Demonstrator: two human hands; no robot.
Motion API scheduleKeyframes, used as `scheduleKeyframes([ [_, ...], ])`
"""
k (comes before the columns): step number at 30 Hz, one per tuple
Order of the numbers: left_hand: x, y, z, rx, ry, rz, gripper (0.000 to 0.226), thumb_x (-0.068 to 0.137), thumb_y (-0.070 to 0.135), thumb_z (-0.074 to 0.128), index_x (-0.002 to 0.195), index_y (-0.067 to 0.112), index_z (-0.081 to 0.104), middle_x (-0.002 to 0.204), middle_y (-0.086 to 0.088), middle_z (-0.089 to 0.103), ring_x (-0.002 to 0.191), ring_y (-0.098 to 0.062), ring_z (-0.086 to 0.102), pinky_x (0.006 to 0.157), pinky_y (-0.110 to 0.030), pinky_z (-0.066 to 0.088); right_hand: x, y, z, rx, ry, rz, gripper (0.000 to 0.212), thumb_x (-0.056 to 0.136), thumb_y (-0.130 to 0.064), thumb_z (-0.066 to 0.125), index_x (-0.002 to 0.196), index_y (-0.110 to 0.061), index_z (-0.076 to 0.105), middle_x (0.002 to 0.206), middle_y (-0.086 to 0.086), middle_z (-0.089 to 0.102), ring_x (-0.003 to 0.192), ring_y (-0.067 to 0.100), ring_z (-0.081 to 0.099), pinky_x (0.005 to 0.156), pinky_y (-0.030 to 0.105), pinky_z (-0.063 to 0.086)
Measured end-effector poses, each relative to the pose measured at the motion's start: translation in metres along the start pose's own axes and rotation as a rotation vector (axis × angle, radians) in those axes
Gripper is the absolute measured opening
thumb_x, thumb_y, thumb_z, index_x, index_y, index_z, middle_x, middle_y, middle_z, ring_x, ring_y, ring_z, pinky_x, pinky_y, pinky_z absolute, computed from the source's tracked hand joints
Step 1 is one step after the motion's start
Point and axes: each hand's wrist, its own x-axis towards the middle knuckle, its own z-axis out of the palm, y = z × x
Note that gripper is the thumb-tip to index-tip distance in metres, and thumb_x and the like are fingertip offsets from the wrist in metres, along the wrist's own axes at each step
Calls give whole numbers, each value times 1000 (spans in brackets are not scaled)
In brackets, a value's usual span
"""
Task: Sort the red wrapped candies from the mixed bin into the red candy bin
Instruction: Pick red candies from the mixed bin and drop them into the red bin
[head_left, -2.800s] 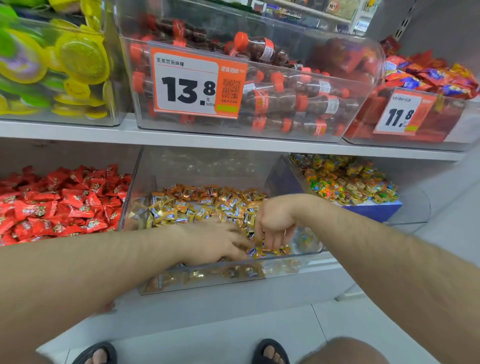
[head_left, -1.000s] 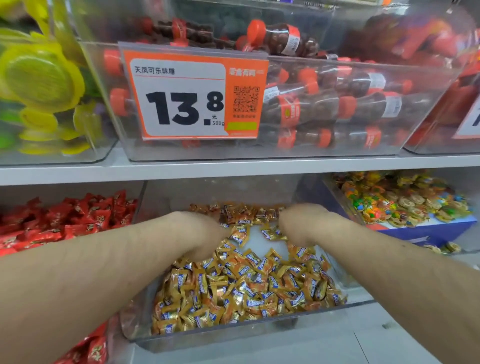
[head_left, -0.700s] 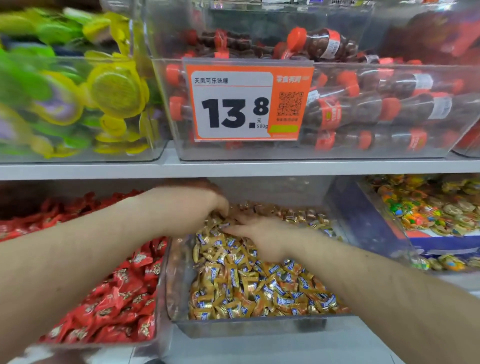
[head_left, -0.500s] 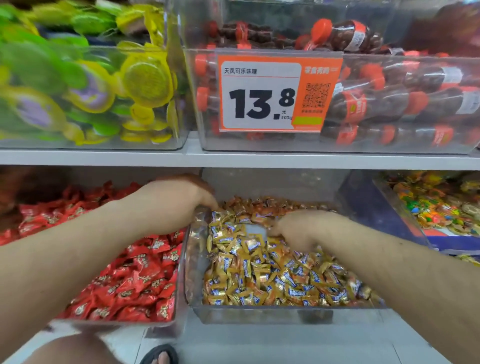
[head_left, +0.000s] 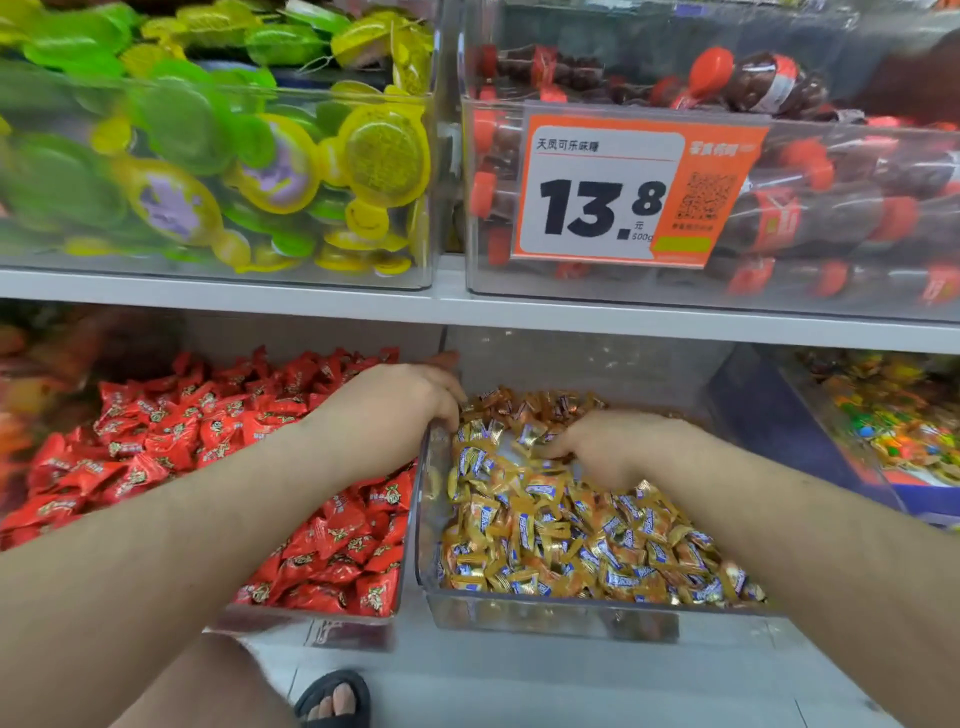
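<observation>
Landmark = mixed bin (head_left: 519, 608), the clear tub of gold wrapped candies (head_left: 561, 540) pulled forward off the lower shelf, likely so both hands can dig in it. Right hand (head_left: 613, 447) sits inside it near the back, palm down, fingers curled into the pile; can't tell if it actually holds a candy. Left hand (head_left: 400, 405) rests over the bin's left wall at the back corner, fingertips hidden behind the rim, so grip is unclear; looks like it's steadying the bin or crossing over. Red candy bin (head_left: 311, 623) is touching-close on the left, full of red wrapped candies (head_left: 332, 535); none visible among the gold ones. Above the bin: orange price tag (head_left: 634, 187) reads "13.8", "500g", with a QR code, on a tub of cola-bottle candies (head_left: 810, 208).
</observation>
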Motion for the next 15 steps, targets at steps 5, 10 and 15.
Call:
scheduleKeyframes([
  [5,-1,1,1,-6,24,-3,36,80,-2,65,100,26,76,132,12,60,116,-14,60,92,-23,42,-9,-26,11,43,203,-173,82,82,6,46,150,-39,34,161,-2,26,143,27,34,111,46,38],
  [10,-4,5,-2,-16,13,-17,38,81,-4,60,102,24,75,134,11,58,118,-14,57,90,-20,39,-5,-51,21,-103,75,-362,82,84,5,46,154,-32,25,165,-1,7,151,20,7,121,47,16],
  [15,-4,5,0,-35,26,-16,36,80,-3,61,97,25,77,131,10,59,114,-13,59,88,-21,40,-16,-19,17,-167,112,-247,87,83,6,49,152,-41,24,165,-3,1,152,24,0,121,56,8],
])
